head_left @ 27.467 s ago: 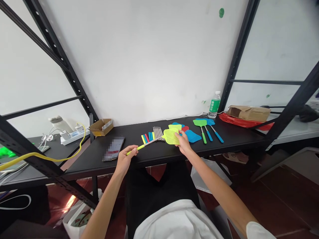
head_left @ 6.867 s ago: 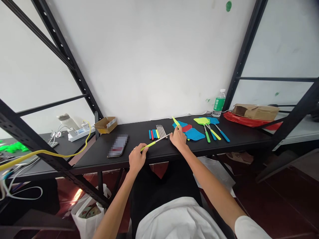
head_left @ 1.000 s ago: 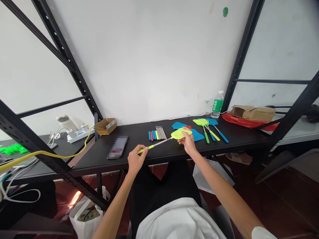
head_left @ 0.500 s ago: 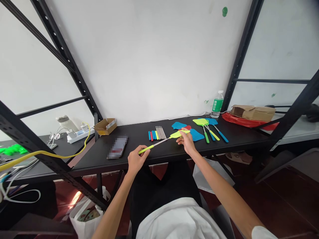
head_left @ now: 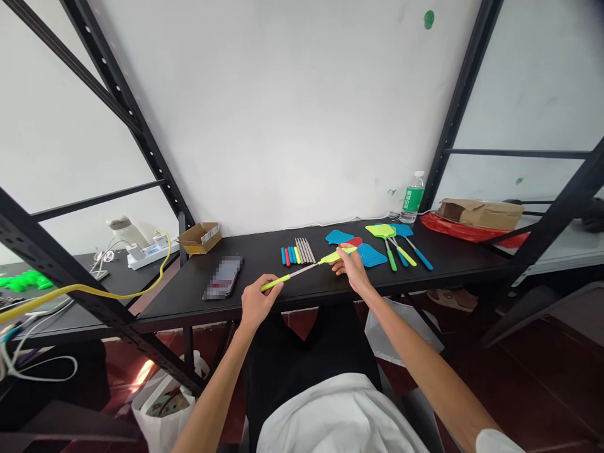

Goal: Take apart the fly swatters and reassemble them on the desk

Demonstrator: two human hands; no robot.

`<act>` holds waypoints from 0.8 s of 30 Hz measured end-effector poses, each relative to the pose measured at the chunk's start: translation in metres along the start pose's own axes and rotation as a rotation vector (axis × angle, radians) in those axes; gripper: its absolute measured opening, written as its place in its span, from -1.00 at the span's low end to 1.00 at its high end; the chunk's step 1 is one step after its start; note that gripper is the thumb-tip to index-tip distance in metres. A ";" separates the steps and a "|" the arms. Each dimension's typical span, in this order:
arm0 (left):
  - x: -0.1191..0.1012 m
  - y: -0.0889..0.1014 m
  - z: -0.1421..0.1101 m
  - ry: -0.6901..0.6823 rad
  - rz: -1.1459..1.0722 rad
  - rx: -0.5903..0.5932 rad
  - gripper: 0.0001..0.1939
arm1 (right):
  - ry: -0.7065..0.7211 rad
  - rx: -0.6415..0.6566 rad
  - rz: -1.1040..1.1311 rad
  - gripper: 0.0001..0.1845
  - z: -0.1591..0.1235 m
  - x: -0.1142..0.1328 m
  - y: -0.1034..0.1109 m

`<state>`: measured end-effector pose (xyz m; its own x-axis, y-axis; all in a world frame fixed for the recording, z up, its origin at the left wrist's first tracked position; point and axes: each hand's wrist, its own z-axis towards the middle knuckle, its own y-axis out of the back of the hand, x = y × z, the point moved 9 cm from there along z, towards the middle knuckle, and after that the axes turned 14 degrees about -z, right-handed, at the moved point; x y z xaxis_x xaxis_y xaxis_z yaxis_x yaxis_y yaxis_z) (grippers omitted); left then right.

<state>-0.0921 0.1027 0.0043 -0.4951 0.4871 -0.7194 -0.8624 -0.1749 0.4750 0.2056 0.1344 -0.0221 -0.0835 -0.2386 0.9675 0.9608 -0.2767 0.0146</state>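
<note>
I hold a yellow fly swatter [head_left: 302, 271] over the black table [head_left: 264, 296]. My left hand [head_left: 257, 302] is closed round its yellow grip at the table's front edge. My right hand [head_left: 349, 269] pinches the yellow mesh head, which is tilted almost edge-on. The thin metal shaft runs between the two hands. Behind it lie a row of coloured grips with metal rods [head_left: 297, 253] and loose blue and red swatter heads [head_left: 358, 248].
Three assembled swatters [head_left: 396, 242] lie at the right of the table. A phone [head_left: 221, 277] rests at the left, a small cardboard box [head_left: 201, 238] behind it. A green-labelled bottle [head_left: 413, 198] stands by the wall. Black shelf posts [head_left: 453, 119] flank the table.
The swatter head has turned from flat to nearly edge-on in my right hand over the last second. Both hands stay about where they were.
</note>
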 end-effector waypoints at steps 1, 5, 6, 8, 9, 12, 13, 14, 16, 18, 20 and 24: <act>0.000 0.000 0.000 -0.003 -0.002 0.005 -0.67 | 0.003 0.004 -0.010 -0.44 0.000 0.000 0.000; 0.000 0.000 0.000 -0.017 -0.017 0.013 -0.66 | 0.018 0.026 -0.049 -0.41 -0.001 0.001 -0.002; 0.000 0.000 0.000 -0.020 -0.020 0.012 -0.66 | 0.021 0.031 -0.057 -0.41 -0.002 0.002 -0.003; 0.001 0.000 0.000 -0.021 -0.021 0.010 -0.66 | 0.022 0.040 -0.073 -0.40 -0.003 0.003 -0.003; 0.001 0.000 0.000 -0.022 -0.019 0.010 -0.66 | 0.023 0.044 -0.081 -0.39 -0.004 0.004 -0.004; 0.002 0.000 0.000 -0.025 -0.012 0.015 -0.65 | 0.034 0.059 -0.102 -0.37 -0.007 0.007 -0.005; 0.002 0.000 0.000 -0.026 -0.008 0.018 -0.65 | 0.039 0.062 -0.109 -0.36 -0.007 0.008 -0.005; 0.002 0.000 0.000 -0.025 -0.004 0.021 -0.66 | 0.044 0.063 -0.114 -0.36 -0.008 0.009 -0.006; 0.003 0.000 0.000 -0.018 -0.004 0.015 -0.66 | 0.045 0.061 -0.122 -0.34 -0.009 0.010 -0.006; 0.004 0.001 0.000 -0.009 -0.013 -0.010 -0.66 | 0.034 0.058 -0.123 -0.34 -0.009 0.010 -0.005; 0.004 0.002 0.001 -0.004 -0.017 -0.030 -0.66 | 0.023 0.059 -0.122 -0.34 -0.009 0.010 -0.006; 0.006 0.003 0.002 -0.001 -0.019 -0.050 -0.65 | 0.045 0.096 -0.189 -0.39 -0.011 0.013 -0.010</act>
<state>-0.0975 0.1068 0.0028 -0.4789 0.4913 -0.7275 -0.8756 -0.2080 0.4359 0.1919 0.1235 -0.0121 -0.2745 -0.2330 0.9329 0.9475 -0.2308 0.2211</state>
